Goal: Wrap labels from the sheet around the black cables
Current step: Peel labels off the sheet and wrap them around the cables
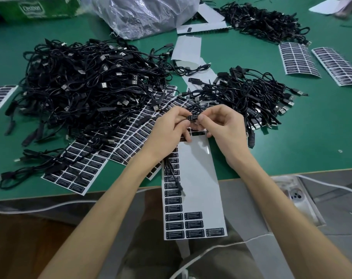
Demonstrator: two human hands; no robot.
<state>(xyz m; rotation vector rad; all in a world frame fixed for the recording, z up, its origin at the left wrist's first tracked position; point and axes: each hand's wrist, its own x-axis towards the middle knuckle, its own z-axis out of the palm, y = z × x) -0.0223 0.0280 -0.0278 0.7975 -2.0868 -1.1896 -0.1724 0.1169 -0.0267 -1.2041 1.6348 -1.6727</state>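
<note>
Both my hands meet over the middle of the green table (303, 141). My left hand (169, 129) and my right hand (223, 127) pinch a black cable between them, with a black label (193, 117) with white print lying on it between my fingertips. The cable's loose end (175, 176) hangs down under my left wrist. Below my hands a long white label sheet (197, 178) overhangs the table's front edge, with black labels left along its left side and bottom. A big heap of black cables (86, 87) lies to the left, a smaller heap (251, 97) to the right.
More label sheets lie under the big heap (80, 168), at the far left (0, 97) and at the right (299, 59). A third cable heap (261, 21), a clear plastic bag (141, 15) and a green box (34, 9) sit at the back. A phone (297, 198) rests lower right.
</note>
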